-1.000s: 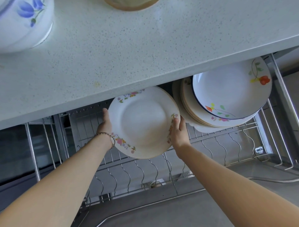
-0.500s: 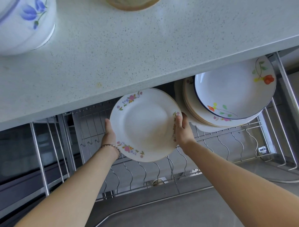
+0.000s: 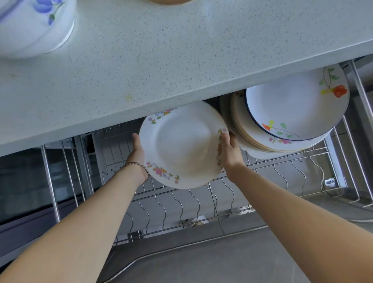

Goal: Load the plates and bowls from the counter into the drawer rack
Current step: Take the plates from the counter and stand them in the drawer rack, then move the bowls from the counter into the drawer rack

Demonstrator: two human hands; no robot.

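A white plate with a flowered rim (image 3: pixel 181 145) stands on edge over the wire drawer rack (image 3: pixel 201 202), just left of several plates (image 3: pixel 248 139) leaning in the rack's right end. My left hand (image 3: pixel 138 149) holds the plate's left rim and my right hand (image 3: pixel 229 149) grips its right rim, thumb on the front face. A blue-rimmed white dish with orange flowers (image 3: pixel 298 103) is the frontmost of the leaning plates. The plate's top tucks under the counter edge.
The speckled grey counter (image 3: pixel 181 60) overhangs the drawer. On it stand a white bowl with blue flowers (image 3: pixel 34 26) at far left and a tan dish (image 3: pixel 167 1) at the top edge. Bare wire slots run along the rack's front and left.
Both hands have carried the flowered plate right and a little back, so it now sits close beside the leaning plates.
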